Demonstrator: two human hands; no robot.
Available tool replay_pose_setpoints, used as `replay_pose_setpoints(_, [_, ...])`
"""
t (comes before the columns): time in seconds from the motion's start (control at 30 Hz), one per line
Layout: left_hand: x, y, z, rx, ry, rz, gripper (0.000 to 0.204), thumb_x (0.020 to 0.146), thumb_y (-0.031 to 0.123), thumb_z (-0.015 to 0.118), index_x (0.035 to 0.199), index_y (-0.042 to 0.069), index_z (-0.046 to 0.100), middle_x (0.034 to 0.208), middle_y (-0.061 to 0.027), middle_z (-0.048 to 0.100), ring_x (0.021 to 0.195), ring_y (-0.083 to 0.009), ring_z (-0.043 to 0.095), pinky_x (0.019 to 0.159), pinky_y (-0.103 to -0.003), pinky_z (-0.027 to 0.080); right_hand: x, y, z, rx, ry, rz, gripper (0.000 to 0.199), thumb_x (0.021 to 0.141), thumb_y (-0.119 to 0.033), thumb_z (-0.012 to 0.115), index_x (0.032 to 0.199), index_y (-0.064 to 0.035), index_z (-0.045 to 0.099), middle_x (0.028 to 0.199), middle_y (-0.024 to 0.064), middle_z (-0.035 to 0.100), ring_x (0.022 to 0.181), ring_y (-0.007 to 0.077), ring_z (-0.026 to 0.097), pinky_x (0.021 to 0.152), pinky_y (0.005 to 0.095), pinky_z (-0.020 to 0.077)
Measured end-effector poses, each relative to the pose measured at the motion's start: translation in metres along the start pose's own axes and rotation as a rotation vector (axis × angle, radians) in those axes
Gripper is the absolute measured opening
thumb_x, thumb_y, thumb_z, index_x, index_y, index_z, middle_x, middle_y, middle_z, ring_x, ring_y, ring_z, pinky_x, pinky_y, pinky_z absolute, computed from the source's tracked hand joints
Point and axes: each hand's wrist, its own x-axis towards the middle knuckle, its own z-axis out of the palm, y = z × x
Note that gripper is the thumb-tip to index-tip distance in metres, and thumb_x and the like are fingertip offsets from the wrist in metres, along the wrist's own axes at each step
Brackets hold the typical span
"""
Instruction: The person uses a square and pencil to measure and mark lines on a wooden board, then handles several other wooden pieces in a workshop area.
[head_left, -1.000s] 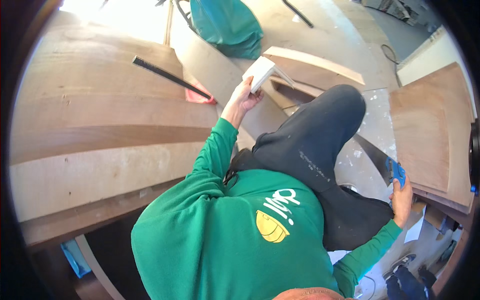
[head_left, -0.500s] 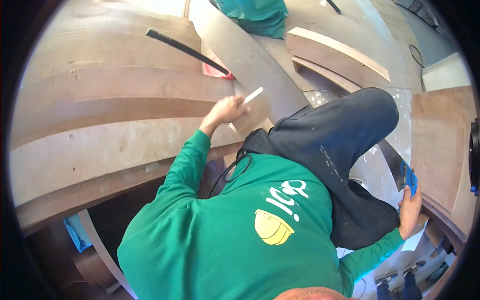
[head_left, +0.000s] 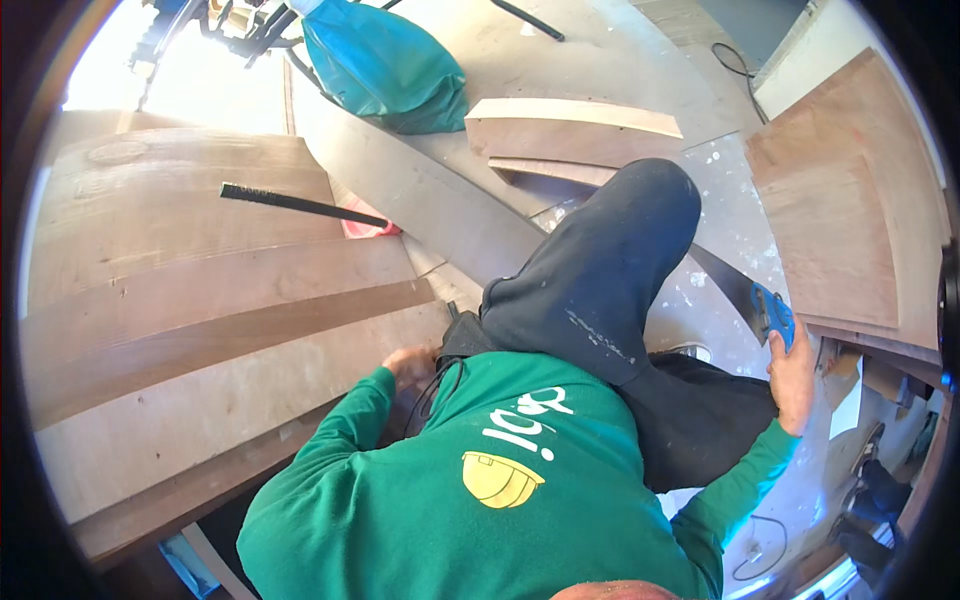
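In my right hand is a handsaw by its blue handle. Its dark blade points up and left, alongside my bent leg. My left hand is low at my left hip, against the dark trousers near the waist cord. Its fingers are hidden there, so whether it holds anything does not show. Close beside it, to the left, lies a long pale wooden panel.
Curved wooden pieces lie ahead, near a teal bag. A black bar slants over the left panels by a pink object. Plywood boards stand right. Another person's dark-clothed legs appear lower right.
My left hand has drawn back from above the boards to my hip, and the pale stick it held is out of sight. The right hand keeps the saw; the whole view has shifted.
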Motion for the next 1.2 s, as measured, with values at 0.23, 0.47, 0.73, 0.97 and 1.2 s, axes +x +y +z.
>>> replay_pose_setpoints(0.23, [0.007, -0.013, 0.087, 0.22, 0.212, -0.072, 0.035, 0.086, 0.02, 0.065, 0.118, 0.01, 0.07, 0.108, -0.0173, 0.074, 0.102, -0.0347, 0.071, 0.084, -0.044, 0.056, -0.006, -0.001, 0.001, -0.027, -0.007, 0.03, 0.045, 0.097, -0.018, 0.059, 0.138, -0.0003, 0.053, 0.12, 0.0279, 0.066, 0.114, 0.0457, 0.061, 0.097, 0.0484, 0.0467])
replay_pose_setpoints(0.47, [0.017, -0.06, 0.071, 0.366, 0.52, 0.015, 0.034, 0.086, 0.02, 0.066, 0.117, 0.009, 0.071, 0.106, -0.018, 0.074, 0.103, -0.0359, 0.071, 0.083, -0.045, 0.057, -0.005, 0.002, -0.001, -0.036, 0.029, -0.029, 0.044, 0.096, -0.019, 0.061, 0.137, -0.0033, 0.054, 0.118, 0.0282, 0.066, 0.113, 0.0463, 0.061, 0.093, 0.0501, 0.0481])
replay_pose_setpoints(0.73, [0.065, 0.193, -0.122, -0.266, 0.716, 0.243, 0.073, 0.094, 0.046, 0.07, 0.138, -0.006, 0.045, 0.098, -0.0165, 0.067, 0.082, -0.0199, 0.069, 0.067, -0.033, 0.056, -0.008, 0.01, -0.001, -0.025, 0.162, -0.079, 0.041, 0.094, -0.02, 0.063, 0.13, -0.0026, 0.059, 0.109, 0.0281, 0.068, 0.109, 0.0474, 0.061, 0.09, 0.0513, 0.0484])
replay_pose_setpoints(0.97, [0.13, 0.306, -0.251, -0.295, 1.094, 0.428, 0.106, 0.088, 0.071, 0.062, 0.15, -0.01, 0.032, 0.144, -0.0262, 0.043, 0.132, -0.0355, 0.047, 0.109, -0.044, 0.04, 0.009, 0.071, -0.044, 0.339, 0.157, 0.183, 0.031, 0.091, -0.023, 0.068, 0.114, -0.0032, 0.068, 0.077, 0.0101, 0.067, 0.067, 0.0213, 0.066, 0.059, 0.0353, 0.0496])
replay_pose_setpoints(1.2, [0.174, 0.338, -0.272, -0.757, 0.631, 0.637, 0.093, 0.093, 0.07, 0.055, 0.15, -0.002, 0.041, 0.147, -0.0175, 0.049, 0.131, -0.0303, 0.052, 0.106, -0.042, 0.046, -0.017, 0.242, 0.041, 0.99, 0.313, 0.41, 0.035, 0.096, -0.034, 0.067, 0.113, -0.0034, 0.063, 0.084, 0.0037, 0.066, 0.072, 0.0135, 0.064, 0.063, 0.0305, 0.0518])
